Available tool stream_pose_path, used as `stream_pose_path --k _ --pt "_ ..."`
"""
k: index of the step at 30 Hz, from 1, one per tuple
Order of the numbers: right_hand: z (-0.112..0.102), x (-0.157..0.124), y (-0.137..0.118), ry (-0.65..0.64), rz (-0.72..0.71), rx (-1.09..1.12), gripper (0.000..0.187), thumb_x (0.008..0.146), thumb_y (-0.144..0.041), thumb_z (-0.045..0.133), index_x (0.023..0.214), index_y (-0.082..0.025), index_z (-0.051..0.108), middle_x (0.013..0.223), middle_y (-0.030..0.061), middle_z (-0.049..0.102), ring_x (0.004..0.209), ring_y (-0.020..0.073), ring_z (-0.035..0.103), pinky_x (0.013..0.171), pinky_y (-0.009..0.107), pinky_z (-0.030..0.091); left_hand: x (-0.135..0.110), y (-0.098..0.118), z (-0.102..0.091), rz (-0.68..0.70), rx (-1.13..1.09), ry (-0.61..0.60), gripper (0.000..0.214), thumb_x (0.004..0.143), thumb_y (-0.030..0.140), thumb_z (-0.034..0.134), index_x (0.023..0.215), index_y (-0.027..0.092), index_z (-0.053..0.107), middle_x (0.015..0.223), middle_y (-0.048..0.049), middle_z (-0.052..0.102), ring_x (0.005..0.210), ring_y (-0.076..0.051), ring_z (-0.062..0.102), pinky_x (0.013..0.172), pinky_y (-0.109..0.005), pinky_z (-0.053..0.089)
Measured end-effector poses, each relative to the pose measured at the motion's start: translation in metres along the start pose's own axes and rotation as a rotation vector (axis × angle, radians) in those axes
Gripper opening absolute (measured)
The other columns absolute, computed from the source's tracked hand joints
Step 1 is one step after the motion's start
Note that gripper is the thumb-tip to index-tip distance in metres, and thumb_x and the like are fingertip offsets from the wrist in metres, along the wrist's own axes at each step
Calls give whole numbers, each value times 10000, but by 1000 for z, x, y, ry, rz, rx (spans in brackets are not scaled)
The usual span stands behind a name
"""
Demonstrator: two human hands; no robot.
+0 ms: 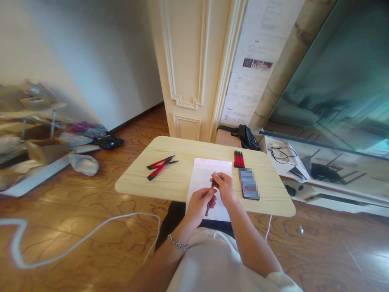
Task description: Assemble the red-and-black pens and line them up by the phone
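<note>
A red and black pen [207, 209] is held between my two hands above a sheet of white paper [196, 178]. My left hand [200, 203] is closed around its middle, and a dark end sticks out below the fingers. At the upper end, my right hand [225, 189] pinches the pen with thumb and fingers; the tip there is mostly hidden. Loose red and black pens [159, 168] lie crossed on the left of the table. Several more pens [239, 159] lie side by side to the right of the paper's top corner.
A phone [248, 184], partly pixelated, lies on the small wooden table [133, 178] right of the paper. Behind the table are a black bag [247, 137] and a TV stand [334, 192]. A white cable [91, 239] crosses the floor at left, near shelves [36, 174] with bags.
</note>
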State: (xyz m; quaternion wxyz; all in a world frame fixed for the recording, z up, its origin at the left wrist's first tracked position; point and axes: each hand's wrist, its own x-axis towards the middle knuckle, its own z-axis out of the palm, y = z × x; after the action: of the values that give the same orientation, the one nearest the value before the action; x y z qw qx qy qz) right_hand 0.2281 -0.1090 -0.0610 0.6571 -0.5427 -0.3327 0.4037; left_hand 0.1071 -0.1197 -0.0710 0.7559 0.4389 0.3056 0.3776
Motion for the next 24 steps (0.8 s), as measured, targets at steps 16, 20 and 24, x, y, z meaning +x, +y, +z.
stream_pose_path --k 16,20,24 --pt "-1 -1 6 -199 234 314 364 767 -478 603 918 -153 665 817 85 667 660 147 582 500 225 427 2 -2 -1 -63 -121 -7 259 742 369 687 738 121 609 662 -34 604 550 -101 547 530 -223 428" --pt "-3 0 1 -102 159 155 426 767 -548 571 928 -168 677 861 90 674 726 168 588 588 264 440 4 -1 -2 -11 -7 35 253 719 370 702 765 132 631 620 -23 605 543 -111 551 522 -223 431" --pt "-4 0 1 -58 67 -6 338 725 -493 651 852 -180 669 778 47 652 674 141 560 580 251 416 6 -5 -3 29 71 40 246 722 373 698 776 141 636 573 -10 594 517 -111 545 498 -214 415"
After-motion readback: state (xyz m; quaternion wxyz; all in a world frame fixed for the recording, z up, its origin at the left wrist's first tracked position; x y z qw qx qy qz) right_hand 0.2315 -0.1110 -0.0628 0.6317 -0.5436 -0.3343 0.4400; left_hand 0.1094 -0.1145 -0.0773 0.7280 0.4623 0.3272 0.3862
